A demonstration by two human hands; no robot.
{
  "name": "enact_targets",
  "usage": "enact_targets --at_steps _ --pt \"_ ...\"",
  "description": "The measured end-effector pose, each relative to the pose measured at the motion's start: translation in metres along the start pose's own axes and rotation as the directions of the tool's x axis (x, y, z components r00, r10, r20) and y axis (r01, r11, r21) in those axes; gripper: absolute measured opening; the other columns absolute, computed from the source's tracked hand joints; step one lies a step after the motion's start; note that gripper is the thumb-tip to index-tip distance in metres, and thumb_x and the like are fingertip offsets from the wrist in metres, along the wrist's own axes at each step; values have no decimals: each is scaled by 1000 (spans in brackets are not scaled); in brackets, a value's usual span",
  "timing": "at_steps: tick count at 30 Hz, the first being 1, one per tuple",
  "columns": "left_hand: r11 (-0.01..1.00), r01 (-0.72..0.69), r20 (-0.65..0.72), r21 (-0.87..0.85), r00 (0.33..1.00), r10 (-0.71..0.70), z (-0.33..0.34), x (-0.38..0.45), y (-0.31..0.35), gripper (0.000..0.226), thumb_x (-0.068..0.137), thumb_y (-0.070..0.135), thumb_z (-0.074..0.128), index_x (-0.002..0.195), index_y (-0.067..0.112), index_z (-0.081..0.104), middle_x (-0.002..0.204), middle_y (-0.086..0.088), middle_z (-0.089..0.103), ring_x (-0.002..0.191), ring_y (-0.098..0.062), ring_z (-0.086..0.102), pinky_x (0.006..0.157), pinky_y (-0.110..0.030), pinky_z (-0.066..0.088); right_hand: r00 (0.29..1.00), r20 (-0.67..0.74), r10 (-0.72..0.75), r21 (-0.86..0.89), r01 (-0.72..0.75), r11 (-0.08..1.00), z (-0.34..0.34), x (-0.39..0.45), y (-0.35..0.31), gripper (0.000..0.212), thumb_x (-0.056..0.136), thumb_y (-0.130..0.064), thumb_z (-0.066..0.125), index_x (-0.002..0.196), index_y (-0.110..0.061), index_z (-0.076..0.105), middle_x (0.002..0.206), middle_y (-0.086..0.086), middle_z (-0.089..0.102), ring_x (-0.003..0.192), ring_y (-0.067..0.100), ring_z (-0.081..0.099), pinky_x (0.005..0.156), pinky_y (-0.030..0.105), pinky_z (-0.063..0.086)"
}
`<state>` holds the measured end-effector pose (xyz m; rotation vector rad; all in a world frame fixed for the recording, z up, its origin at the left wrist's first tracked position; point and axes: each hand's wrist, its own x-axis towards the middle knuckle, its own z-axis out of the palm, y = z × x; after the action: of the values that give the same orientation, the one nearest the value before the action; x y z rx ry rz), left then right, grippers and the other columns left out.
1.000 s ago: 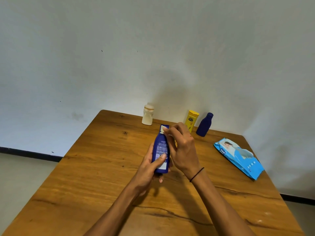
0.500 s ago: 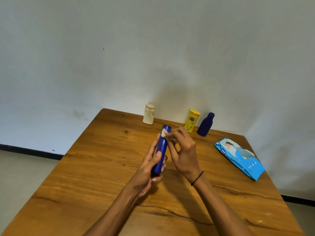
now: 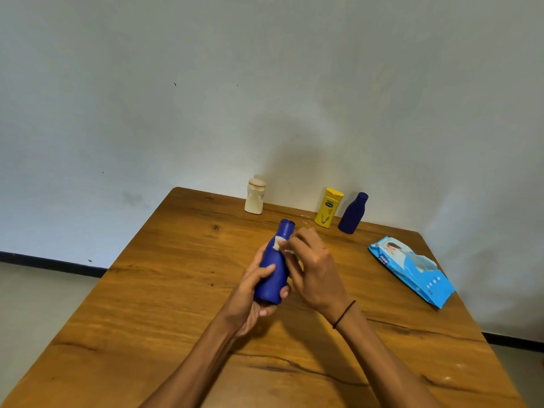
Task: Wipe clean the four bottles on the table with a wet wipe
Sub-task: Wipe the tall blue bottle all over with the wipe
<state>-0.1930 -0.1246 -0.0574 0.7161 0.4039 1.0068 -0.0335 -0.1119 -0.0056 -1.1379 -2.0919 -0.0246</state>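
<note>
My left hand (image 3: 250,293) grips a tall blue bottle (image 3: 275,269) by its lower half and holds it tilted above the middle of the table, cap end pointing away from me. My right hand (image 3: 312,266) pinches a small white wet wipe (image 3: 279,244) and presses it against the bottle's shoulder, just below the cap. Three other bottles stand along the far edge: a cream one (image 3: 255,195), a yellow one (image 3: 328,207) and a small dark blue one (image 3: 353,213).
A light blue pack of wet wipes (image 3: 412,270) lies flat near the right edge of the wooden table (image 3: 164,290). A grey wall rises directly behind the table's far edge. Floor shows on the left.
The bottle has been turned in my left hand, so its plain side faces me instead of its label. The wipe has slid down from the cap end to the shoulder.
</note>
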Motion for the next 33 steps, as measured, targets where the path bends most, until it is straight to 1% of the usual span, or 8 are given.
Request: enact_targets --at_steps 4,7,12,14,18,22,27,33 --pt "995 52 40 -83 998 -49 6 -1 -7 54 98 65 48 143 37 57 112 -18 65 74 -26 65 40 -24 49 992 -72 106 -26 -109 994 0 20 7 18 90 -1 70 107 -6 65 111 8 59 102 20 55 87 37 56" --pt "997 24 -17 -78 1000 -25 1 1 -8 61 96 76 30 144 48 53 115 -19 67 77 -27 63 46 -29 50 999 -1 41 -9 -41 999 1 15 -1 15 91 -5 67 106 -7 64 112 8 58 103 18 55 90 36 54" --pt "996 -42 -171 -80 985 28 -7 7 -7 72 94 80 21 152 44 44 144 -14 63 127 -38 60 103 -50 50 952 225 -206 17 208 978 12 -27 -30 14 91 -6 64 105 -10 65 104 3 55 93 17 49 88 30 43" --pt "994 -50 -221 -98 975 27 -7 7 -8 74 97 77 21 155 36 41 147 -15 61 134 -35 60 110 -49 47 931 254 -262 -8 273 962 15 -36 -31 14 93 -8 63 107 -11 66 101 3 56 91 18 49 90 32 40" --pt "997 -19 -177 -75 984 5 -5 3 -14 76 97 76 30 149 27 55 118 -19 68 97 -32 67 72 -42 59 943 212 -256 -115 284 952 13 -24 -21 18 90 -12 71 108 -10 66 101 7 60 89 19 51 77 35 45" --pt "998 27 -144 -59 989 -35 -1 4 -17 78 97 73 26 145 18 53 96 -18 63 65 -22 60 38 -25 45 991 41 -126 -126 130 983 7 12 -6 22 84 -7 73 105 -2 66 102 15 63 91 25 56 79 39 53" --pt "999 28 -158 -32 987 -33 2 4 -13 77 98 74 21 142 19 51 92 -17 63 62 -23 63 32 -21 41 1000 -15 -11 -74 10 997 8 27 -2 19 86 -3 73 104 -1 66 106 16 62 97 27 57 83 40 54" --pt "996 -29 -366 84 929 58 -9 15 -12 87 92 81 22 143 20 59 73 -5 62 51 -14 55 37 -21 39 971 211 -113 136 86 987 8 -13 -10 21 96 -17 55 100 -9 74 99 2 60 92 15 52 78 28 42"
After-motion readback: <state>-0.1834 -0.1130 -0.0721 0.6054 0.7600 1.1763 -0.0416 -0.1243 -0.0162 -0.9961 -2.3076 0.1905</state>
